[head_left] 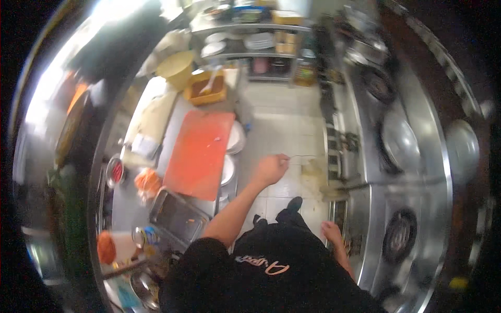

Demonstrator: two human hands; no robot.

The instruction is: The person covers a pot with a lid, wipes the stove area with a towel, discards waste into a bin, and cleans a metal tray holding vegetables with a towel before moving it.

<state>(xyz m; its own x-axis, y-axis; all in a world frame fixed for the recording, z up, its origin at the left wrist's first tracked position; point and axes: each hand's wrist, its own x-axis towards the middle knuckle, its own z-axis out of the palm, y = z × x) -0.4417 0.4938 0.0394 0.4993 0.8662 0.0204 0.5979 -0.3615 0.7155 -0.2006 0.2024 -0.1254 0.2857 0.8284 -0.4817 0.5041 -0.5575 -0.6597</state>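
The left hand (pixel 272 169) pinches a thin dark strand (pixel 302 155) above the tiled floor (pixel 276 133), centre. Near right, the right hand's (pixel 333 232) grip is unclear. Far left, a yellow tub (pixel 214 99) holds brown contents (pixel 199 88).

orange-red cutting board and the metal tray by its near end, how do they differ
The cutting board is orange-red; the metal tray is silvery grey. The cutting board is a flat slab, while the metal tray has raised sides. The cutting board looks larger than the metal tray. Both are roughly rectangular.
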